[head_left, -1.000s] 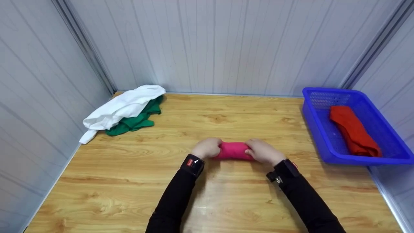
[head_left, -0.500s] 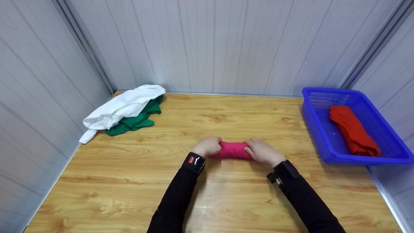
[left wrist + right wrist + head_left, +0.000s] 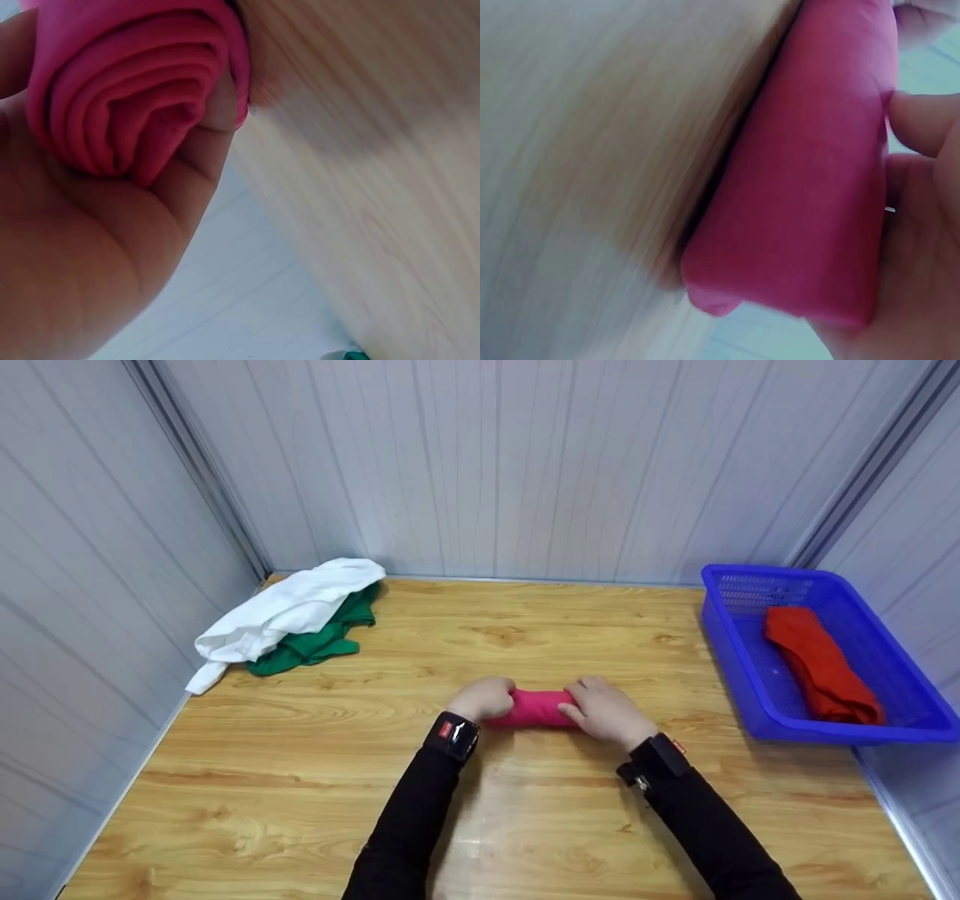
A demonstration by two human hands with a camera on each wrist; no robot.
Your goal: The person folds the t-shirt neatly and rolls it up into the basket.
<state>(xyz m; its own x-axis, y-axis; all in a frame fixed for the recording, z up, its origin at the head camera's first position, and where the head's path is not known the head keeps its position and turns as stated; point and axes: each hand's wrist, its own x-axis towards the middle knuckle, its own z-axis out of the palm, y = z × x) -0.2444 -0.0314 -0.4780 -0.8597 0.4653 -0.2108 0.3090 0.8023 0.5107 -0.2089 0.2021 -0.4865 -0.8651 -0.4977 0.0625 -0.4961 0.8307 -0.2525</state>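
A pink cloth (image 3: pixel 536 709), wound into a tight roll, lies crosswise on the wooden table in the head view. My left hand (image 3: pixel 484 699) grips its left end; the left wrist view shows thumb and fingers curled round the cloth's spiral layers (image 3: pixel 135 105). At the other end, my right hand (image 3: pixel 606 711) holds the roll between thumb and fingers. In the right wrist view the thumb (image 3: pixel 922 124) touches the smooth side of the pink roll (image 3: pixel 802 172). The fingers on the roll's far side are mostly hidden there.
A blue plastic basket (image 3: pixel 724 660) stands at the right, with a folded orange-red cloth (image 3: pixel 821 664) inside. At the back left, a crumpled white cloth (image 3: pixel 289 611) lies partly over a green cloth (image 3: pixel 315 645). Grey panel walls (image 3: pixel 495 472) enclose the wooden table (image 3: pixel 300 780).
My right hand has shifted slightly left along the pink roll, its thumb now farther in over the cloth. My left hand has barely moved. The basket and other cloths stay put.
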